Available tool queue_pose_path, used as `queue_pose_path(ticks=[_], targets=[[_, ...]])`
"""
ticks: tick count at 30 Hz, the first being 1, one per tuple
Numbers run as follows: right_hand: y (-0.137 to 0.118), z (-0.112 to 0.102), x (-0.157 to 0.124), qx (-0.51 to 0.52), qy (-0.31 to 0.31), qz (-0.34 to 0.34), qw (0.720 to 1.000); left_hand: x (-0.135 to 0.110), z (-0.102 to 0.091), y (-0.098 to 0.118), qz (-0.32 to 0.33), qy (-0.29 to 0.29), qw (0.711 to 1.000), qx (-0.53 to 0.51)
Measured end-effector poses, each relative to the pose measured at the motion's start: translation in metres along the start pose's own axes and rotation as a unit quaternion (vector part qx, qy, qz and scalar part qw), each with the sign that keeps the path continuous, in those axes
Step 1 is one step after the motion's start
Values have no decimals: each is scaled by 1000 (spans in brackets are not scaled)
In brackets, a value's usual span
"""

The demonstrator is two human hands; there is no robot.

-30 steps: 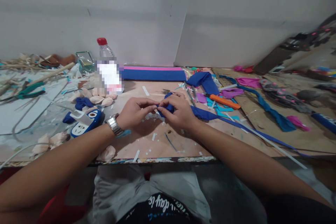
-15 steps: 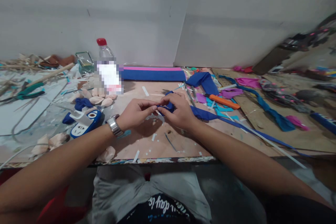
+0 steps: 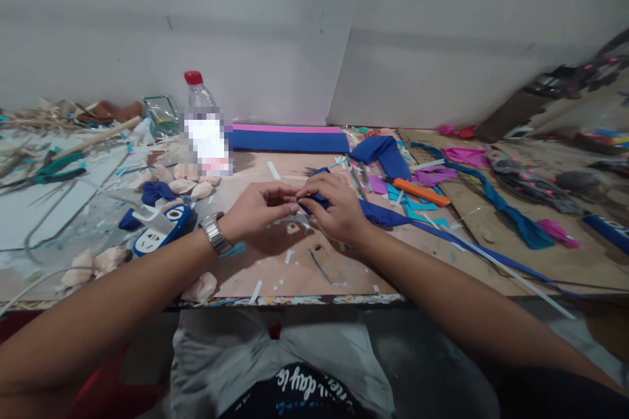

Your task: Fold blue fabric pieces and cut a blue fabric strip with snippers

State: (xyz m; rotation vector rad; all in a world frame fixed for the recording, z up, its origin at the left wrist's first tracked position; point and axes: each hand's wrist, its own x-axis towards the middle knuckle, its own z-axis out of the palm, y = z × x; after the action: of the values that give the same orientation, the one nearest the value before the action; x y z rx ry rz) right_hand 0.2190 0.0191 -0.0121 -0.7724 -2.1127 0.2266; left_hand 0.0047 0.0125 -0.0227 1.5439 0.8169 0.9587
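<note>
A blue fabric strip [image 3: 383,212] runs from between my hands across the table to the right, narrowing to a thin tail. My right hand [image 3: 337,206] is closed round its bunched end, with some blue showing between the fingers. My left hand [image 3: 260,208], wearing a metal watch, meets it fingertip to fingertip. Its thumb and forefinger close at the tip of the strip; the exact pinch is partly hidden. Under the hands lies a pinkish board [image 3: 275,268] with small white scraps on it.
Behind the hands lie a folded blue cloth band [image 3: 289,141] and a red-capped bottle [image 3: 200,95]. An orange utility knife [image 3: 420,191] is to the right among cloth scraps. To the left are a blue-and-white power socket [image 3: 164,229], pale folded cloth pieces [image 3: 201,288] and green-handled pliers [image 3: 59,167].
My left thumb has shifted slightly and my right fingers have curled further over the blue strip, covering more of it. The view has moved a little.
</note>
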Motion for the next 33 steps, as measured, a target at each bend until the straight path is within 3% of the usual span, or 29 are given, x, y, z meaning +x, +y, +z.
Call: queue_pose_path(ticks=[6,10,33], targets=[[-5,1,-1,44,-6,21,999,-3,3,5,15,9,987,161],[-5,1,-1,46,6,32,998,-3,2,6,25,12,979,204],[0,5,-4,87,22,52,995,-3,0,5,46,27,988,146]])
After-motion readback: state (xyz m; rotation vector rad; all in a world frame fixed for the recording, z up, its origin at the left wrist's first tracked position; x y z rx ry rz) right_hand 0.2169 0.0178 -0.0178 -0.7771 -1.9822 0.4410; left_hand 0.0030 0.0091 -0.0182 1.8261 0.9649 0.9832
